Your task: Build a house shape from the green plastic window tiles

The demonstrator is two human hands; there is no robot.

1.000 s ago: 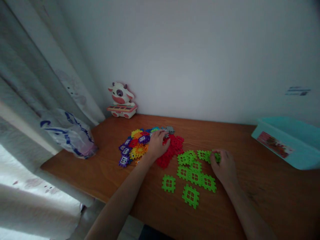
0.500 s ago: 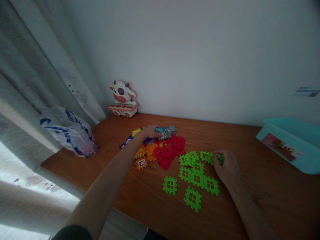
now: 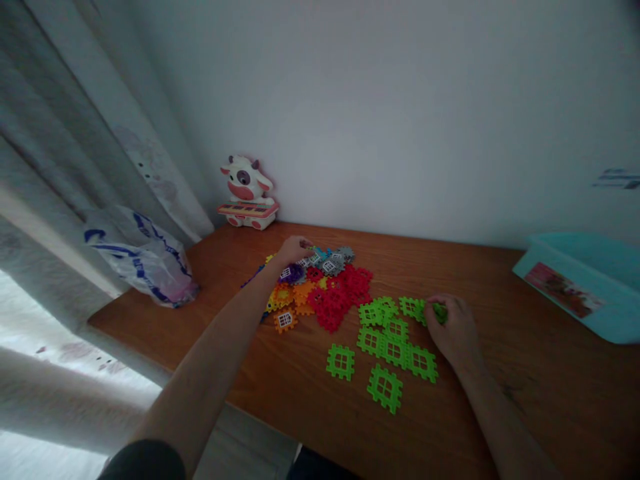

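Observation:
My left hand (image 3: 294, 249) is at the back of the heap of plastic building pieces, beside the grey pieces (image 3: 336, 261) and a small blue piece. Its fingers are curled together, and what they pinch, if anything, is too small to make out. Purple pieces (image 3: 293, 274), orange pieces (image 3: 303, 293) and red pieces (image 3: 336, 297) lie in front of it. My right hand (image 3: 454, 328) rests at the right end of the green window-shaped pieces (image 3: 394, 349), closed on a green building piece (image 3: 440, 312) mostly hidden by the fingers.
Two single green pieces lie nearer the front edge of the wooden table (image 3: 285, 387). A cow toy with a keyboard (image 3: 249, 193) stands at the back left. A plastic bag (image 3: 150, 263) sits at the left edge, and a light-blue bin (image 3: 590, 287) at the right.
My left hand has lifted off the blue and grey pieces and shifted slightly back, uncovering more of the heap. The right hand stays closed at the green pieces.

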